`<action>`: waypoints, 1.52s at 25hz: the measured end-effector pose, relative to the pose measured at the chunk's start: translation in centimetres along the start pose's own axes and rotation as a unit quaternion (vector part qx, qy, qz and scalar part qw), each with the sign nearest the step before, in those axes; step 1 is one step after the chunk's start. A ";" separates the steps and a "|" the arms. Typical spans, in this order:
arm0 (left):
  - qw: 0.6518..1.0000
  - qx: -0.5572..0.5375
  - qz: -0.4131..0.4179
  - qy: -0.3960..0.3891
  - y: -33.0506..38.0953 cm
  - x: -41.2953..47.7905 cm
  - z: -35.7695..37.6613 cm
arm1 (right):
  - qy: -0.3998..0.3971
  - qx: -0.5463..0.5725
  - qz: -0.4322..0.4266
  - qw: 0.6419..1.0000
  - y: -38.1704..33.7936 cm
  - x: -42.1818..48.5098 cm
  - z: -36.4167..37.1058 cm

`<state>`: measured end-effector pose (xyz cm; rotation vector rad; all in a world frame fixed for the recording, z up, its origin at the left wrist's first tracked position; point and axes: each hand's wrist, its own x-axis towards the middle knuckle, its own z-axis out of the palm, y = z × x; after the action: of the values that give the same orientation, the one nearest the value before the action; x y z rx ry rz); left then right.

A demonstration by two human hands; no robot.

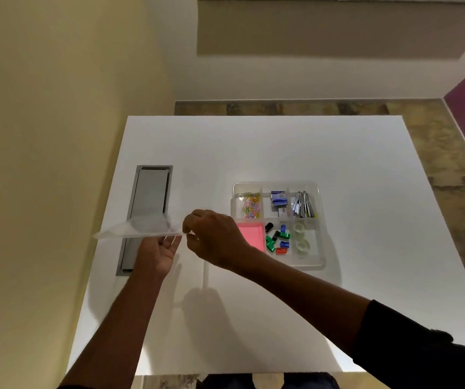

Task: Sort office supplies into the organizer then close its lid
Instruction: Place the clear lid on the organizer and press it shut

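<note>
A clear plastic organizer (320, 209) stands uncovered on the white table, right of centre. Its compartments hold coloured paper clips (251, 204), blue staple boxes (279, 199), silver binder clips (304, 204), a pink sticky-note pad (252, 234), coloured sharpeners (277, 240) and tape rolls (301, 240). The transparent lid (138, 230) is held in the air left of the organizer. My left hand (157, 255) supports the lid from beneath. My right hand (214, 237) pinches the lid's right edge.
A grey recessed cable hatch (150, 197) is set into the table at the left, partly behind the lid. A yellow wall runs along the table's left side. The table's far edge lies beyond the organizer, with floor behind and to the right.
</note>
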<state>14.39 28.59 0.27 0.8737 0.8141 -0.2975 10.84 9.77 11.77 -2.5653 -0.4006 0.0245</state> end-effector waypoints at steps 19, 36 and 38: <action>0.965 0.233 0.094 0.082 -7.0 -2.2 4.6 | 0.100 0.517 0.297 0.797 14.8 -14.2 -9.8; 0.803 0.546 0.227 0.071 -13.7 1.2 13.5 | 0.176 0.271 0.529 0.785 29.4 -17.8 -4.6; 0.784 0.566 0.240 0.079 -14.1 1.2 13.9 | 0.169 0.262 0.531 0.788 30.1 -17.7 -3.9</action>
<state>14.70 9.11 -3.37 2.2308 0.4706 -0.2439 2.62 -21.73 -1.47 -1.8526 1.0626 0.0695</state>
